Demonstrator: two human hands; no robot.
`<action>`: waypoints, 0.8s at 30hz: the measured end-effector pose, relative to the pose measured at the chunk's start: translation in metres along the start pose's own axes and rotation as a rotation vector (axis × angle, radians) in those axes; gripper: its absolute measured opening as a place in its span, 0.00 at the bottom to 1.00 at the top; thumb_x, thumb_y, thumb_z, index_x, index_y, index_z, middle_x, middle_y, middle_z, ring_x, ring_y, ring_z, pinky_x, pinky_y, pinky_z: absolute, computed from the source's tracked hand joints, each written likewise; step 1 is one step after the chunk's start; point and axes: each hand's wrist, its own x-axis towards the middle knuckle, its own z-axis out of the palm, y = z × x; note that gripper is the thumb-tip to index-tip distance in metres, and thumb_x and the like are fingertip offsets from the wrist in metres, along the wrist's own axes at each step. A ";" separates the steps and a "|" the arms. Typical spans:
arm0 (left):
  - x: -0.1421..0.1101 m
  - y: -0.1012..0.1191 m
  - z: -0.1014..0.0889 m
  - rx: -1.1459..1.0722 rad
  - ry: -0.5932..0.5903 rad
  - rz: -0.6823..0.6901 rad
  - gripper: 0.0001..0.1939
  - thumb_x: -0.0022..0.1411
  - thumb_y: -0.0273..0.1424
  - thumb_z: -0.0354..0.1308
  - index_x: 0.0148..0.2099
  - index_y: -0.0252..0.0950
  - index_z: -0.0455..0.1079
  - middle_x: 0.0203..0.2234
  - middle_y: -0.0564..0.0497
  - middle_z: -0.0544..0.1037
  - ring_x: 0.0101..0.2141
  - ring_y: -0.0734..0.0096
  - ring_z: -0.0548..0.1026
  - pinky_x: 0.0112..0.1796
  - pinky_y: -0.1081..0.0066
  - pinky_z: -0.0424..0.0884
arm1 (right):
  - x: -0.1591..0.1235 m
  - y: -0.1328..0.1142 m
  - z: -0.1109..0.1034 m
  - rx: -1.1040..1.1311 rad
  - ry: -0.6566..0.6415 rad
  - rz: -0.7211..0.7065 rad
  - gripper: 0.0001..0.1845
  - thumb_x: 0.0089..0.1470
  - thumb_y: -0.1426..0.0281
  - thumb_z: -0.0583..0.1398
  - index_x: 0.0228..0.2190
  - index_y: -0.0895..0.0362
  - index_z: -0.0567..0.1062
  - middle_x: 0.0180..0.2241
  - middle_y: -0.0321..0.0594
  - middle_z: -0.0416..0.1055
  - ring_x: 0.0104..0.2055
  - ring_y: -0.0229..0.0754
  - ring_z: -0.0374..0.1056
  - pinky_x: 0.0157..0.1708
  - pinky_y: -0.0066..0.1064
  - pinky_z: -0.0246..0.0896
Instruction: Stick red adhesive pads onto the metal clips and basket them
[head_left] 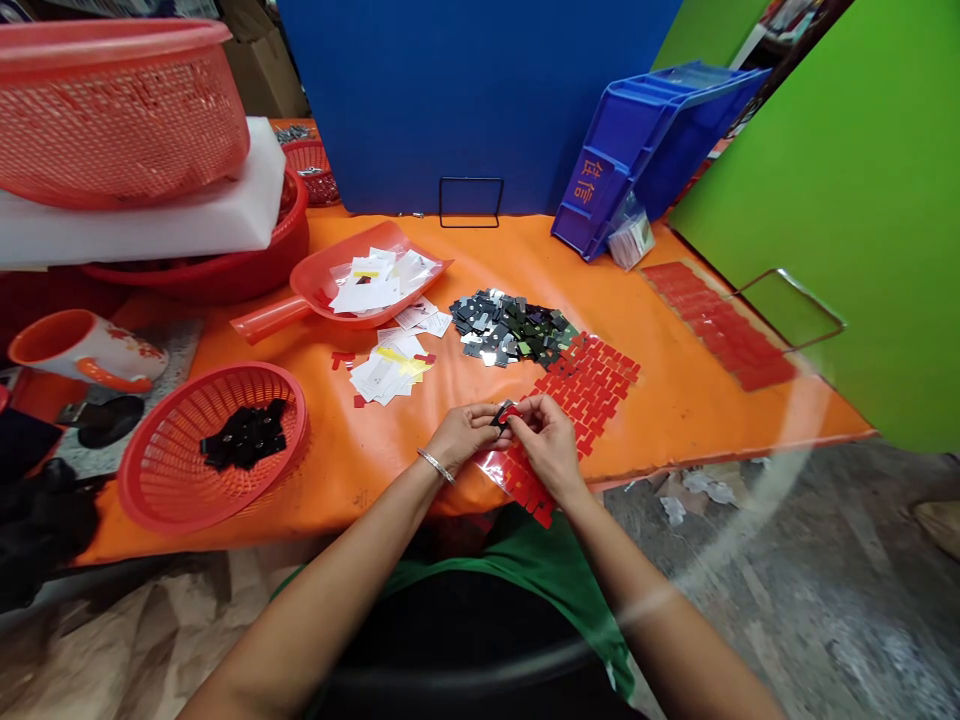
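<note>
held blk pc (pixel 498 415): part hid | top basket (pixel 120 120): cut L edge

dark pieces (pixel 491 318): smooth, glossy | red sheet (pixel 600 385): glossy film | orange cover (pixel 679 410): shiny plastic | slips (pixel 379 382): paper

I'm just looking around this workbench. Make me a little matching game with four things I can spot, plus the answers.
Things:
1. Silver bracelet
2. Red dustpan
3. Small dark-and-red piece
4. Round mesh basket beside the mug

Places and states:
A. Holds black pieces
B. At the fingertips of the left hand and right hand
C. Holds white paper slips
D. Around the left wrist

Pairs: 1-D, 2-C, 3-B, 4-A
</note>
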 end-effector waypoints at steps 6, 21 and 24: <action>0.001 -0.001 0.001 0.018 0.001 0.016 0.09 0.50 0.18 0.62 0.37 0.26 0.73 0.26 0.48 0.78 0.25 0.76 0.77 0.31 0.77 0.75 | -0.001 -0.002 0.001 0.014 -0.014 0.007 0.06 0.48 0.69 0.60 0.29 0.54 0.66 0.24 0.32 0.66 0.24 0.38 0.66 0.25 0.31 0.63; -0.001 -0.007 0.009 0.019 0.109 0.082 0.07 0.52 0.17 0.59 0.36 0.26 0.71 0.21 0.47 0.78 0.22 0.74 0.77 0.28 0.75 0.74 | 0.001 -0.006 -0.001 -0.292 0.130 -0.174 0.05 0.50 0.68 0.57 0.27 0.56 0.71 0.38 0.45 0.65 0.40 0.44 0.65 0.37 0.36 0.65; -0.001 -0.007 0.008 0.024 0.097 0.088 0.06 0.52 0.18 0.60 0.36 0.26 0.71 0.21 0.47 0.78 0.23 0.74 0.77 0.29 0.75 0.74 | 0.005 -0.006 -0.001 -0.273 0.102 -0.152 0.05 0.50 0.69 0.57 0.26 0.56 0.71 0.35 0.42 0.65 0.39 0.43 0.65 0.37 0.35 0.64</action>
